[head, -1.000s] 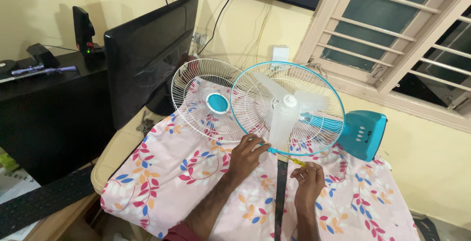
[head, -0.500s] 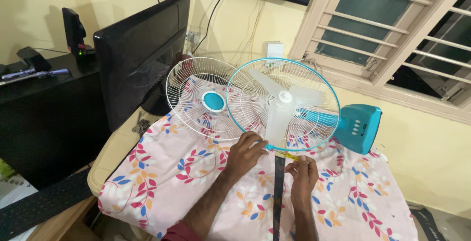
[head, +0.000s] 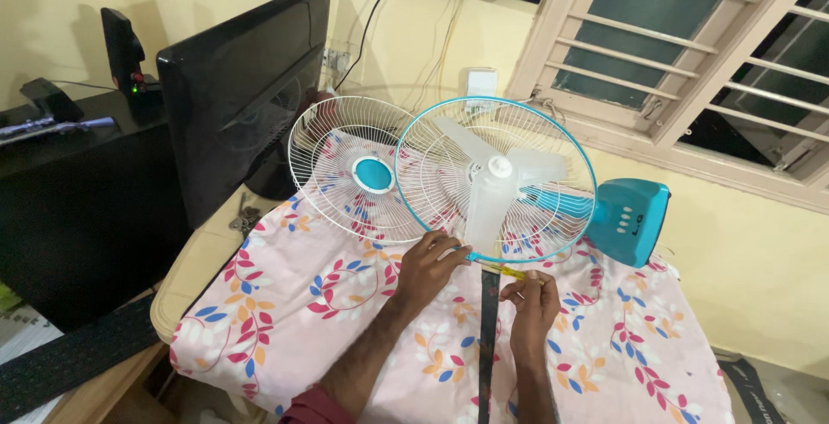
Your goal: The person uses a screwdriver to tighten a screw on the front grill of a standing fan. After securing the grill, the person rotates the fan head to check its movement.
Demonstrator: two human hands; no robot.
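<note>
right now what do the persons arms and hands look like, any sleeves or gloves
Both the left hand and the right hand are bare: no gloves, and no rings or watch that I can make out. The forearms are uncovered along the whole length in view. The only clothing that shows is a small patch of dark red fabric at the bottom edge, by the left arm; whether it is a sleeve is unclear.

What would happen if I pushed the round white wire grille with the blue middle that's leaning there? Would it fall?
Probably. The loose round white wire grille stands tilted on its edge on the flowered pink cloth, so a push would likely tip it flat. Being round, it might roll a little. It is thin open wire, so it looks light and slightly springy.
</note>
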